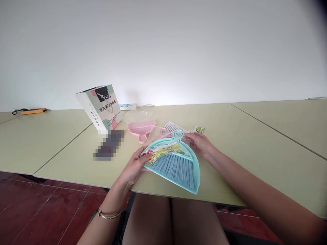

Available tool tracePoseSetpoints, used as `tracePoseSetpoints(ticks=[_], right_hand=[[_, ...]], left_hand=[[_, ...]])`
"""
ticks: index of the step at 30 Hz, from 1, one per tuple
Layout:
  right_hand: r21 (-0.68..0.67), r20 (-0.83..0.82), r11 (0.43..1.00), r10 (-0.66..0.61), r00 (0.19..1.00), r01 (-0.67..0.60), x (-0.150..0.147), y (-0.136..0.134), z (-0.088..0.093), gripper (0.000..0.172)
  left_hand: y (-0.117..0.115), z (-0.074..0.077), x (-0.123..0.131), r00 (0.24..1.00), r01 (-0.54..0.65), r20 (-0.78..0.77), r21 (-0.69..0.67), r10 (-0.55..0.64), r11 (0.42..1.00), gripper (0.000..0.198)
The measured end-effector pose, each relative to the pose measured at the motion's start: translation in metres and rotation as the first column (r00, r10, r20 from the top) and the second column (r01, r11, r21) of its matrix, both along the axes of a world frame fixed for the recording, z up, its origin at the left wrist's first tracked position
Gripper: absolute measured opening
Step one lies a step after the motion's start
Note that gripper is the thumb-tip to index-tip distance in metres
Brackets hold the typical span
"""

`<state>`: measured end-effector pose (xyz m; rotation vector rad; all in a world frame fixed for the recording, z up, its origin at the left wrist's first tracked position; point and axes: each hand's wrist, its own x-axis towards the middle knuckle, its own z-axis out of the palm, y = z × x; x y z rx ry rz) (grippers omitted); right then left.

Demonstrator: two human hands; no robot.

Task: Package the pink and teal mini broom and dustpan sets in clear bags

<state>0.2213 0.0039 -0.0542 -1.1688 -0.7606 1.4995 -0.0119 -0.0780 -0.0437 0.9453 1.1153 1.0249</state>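
Observation:
A light blue dustpan and brush set (pixel 173 166) in clear plastic wrap is held above the front of the table, handle end away from me. Its grey-blue bristles face up, and a green and yellow label crosses it. My left hand (pixel 138 165) grips its left edge, thumb on top over the label. My right hand (pixel 199 143) is closed at its upper right beside the handle, apparently pinching the wrap; some fingertips are hidden. Behind it lie a pink dustpan (pixel 142 129) and a pink brush with pale bristles (pixel 172 128), partly covered by the blue set.
A printed paper bag (pixel 102 107) leans at the back left, with a blurred dark item (pixel 109 145) before it. Clear plastic film (pixel 138 115) lies beside the bag. An orange object with a black cord (pixel 33 111) sits far left. A wall stands behind the table (pixel 255 143).

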Motion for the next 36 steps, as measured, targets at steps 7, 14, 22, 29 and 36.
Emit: tracePoseSetpoints(ticks=[7,14,22,29,36], right_hand=[[-0.003,-0.036,0.997,0.076,0.996,-0.076,0.004,-0.004,0.006,0.007],[0.167,0.178,0.986,-0.054,0.983,0.024,0.002,-0.004,0.002,0.019],[0.024,0.098,0.988,0.146,0.984,-0.149,0.004,-0.005,0.006,0.011],[-0.044,-0.012,0.967,0.252,0.968,-0.252,0.009,-0.027,0.02,0.03],[-0.088,-0.064,0.939,0.329,0.942,-0.333,0.001,-0.072,0.012,0.051]], left_hand=[[-0.003,0.002,0.001,0.999,0.031,0.007,0.028,-0.031,0.999,0.05],[-0.007,0.002,0.002,0.98,0.197,0.01,0.026,-0.197,0.98,0.047],[-0.004,0.003,0.001,0.998,0.057,0.017,-0.023,-0.056,0.998,0.048],[-0.003,0.005,0.001,0.998,-0.037,0.049,-0.024,0.039,0.999,0.05],[-0.001,0.003,0.004,0.991,-0.116,0.071,0.002,0.116,0.993,0.053]])
